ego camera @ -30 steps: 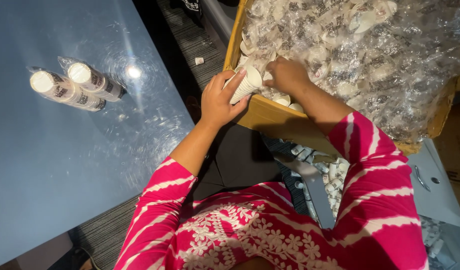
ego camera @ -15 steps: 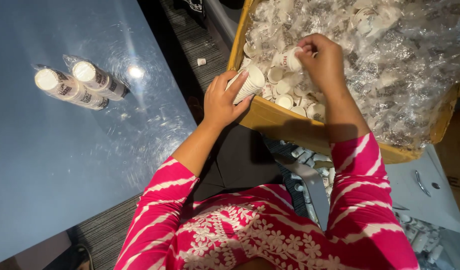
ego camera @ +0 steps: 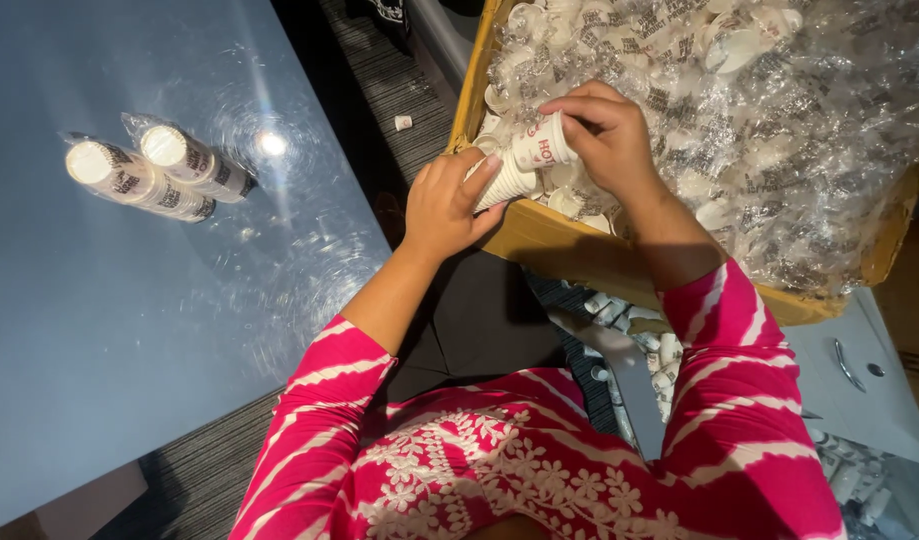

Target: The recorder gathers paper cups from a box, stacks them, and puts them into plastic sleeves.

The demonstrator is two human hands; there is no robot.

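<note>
My left hand [ego camera: 441, 205] grips a short stack of white paper cups [ego camera: 501, 183] at the near corner of a big cardboard box [ego camera: 539, 235]. My right hand [ego camera: 604, 135] holds a single small white paper cup with red print [ego camera: 541, 145] right above that stack, its base close to the stack's top. The box is full of loose white cups under crinkled clear plastic wrap [ego camera: 779, 130]. Both my arms wear pink sleeves with white stripes.
Two plastic-wrapped stacks of cups [ego camera: 154, 172] lie side by side on the blue-grey table [ego camera: 109, 330] at left. A dark striped carpet strip runs between table and box. More small cups lie scattered on the floor [ego camera: 639, 345] under the box.
My right hand reached deeper into the box, picked up a single cup, and came back with it to the stack in my left hand, which stayed at the box corner.
</note>
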